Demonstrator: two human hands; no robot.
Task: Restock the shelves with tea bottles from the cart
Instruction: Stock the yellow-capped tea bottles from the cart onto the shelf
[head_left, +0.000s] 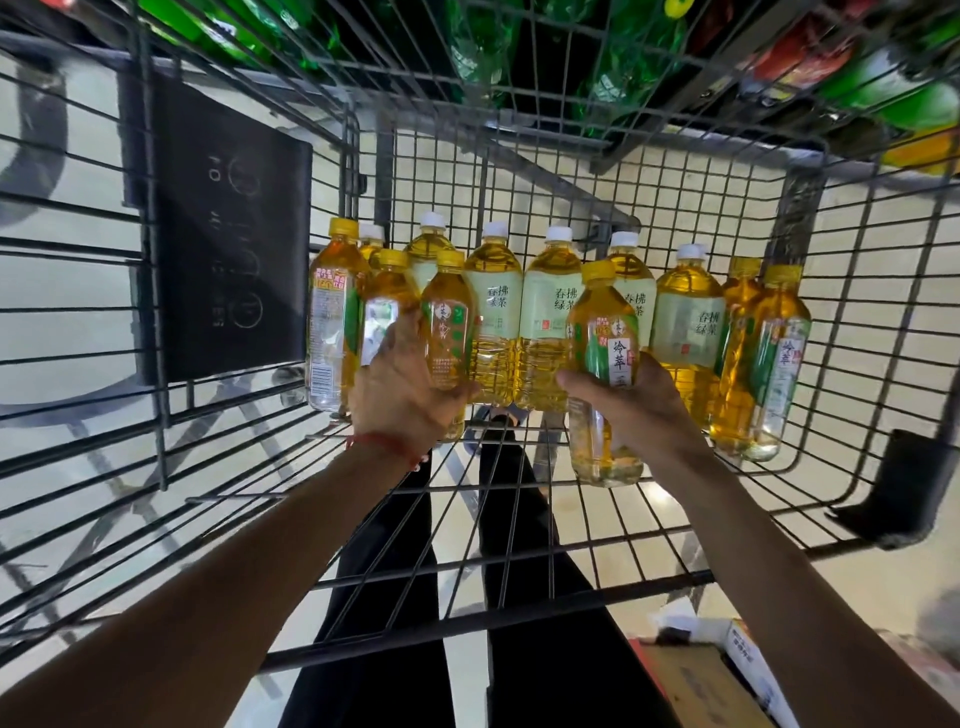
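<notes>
A: What are the hands doing?

B: The right hand (631, 402) is closed round a clear plastic yellow-capped tea bottle with a green label (602, 374), held nearer the camera than the row in the grey wire cart (571, 525). The left hand (402, 395) grips two more yellow-capped tea bottles (415, 322) together, one under the thumb, one behind the fingers.

A: And around them?

B: Along the cart's far wall stand the rest: white-capped tea bottles with pale green labels (543, 317) in the middle, and further yellow-capped ones at the cart's left (332, 317) and right (763, 364) ends.

A: So how far along is it?

B: My judgement: mid-way at most. About a dozen bottles are still in the cart, and three are just being picked. The shelf to fill isn't in view; only green bottles (613, 57) show beyond the cart's far rim.
</notes>
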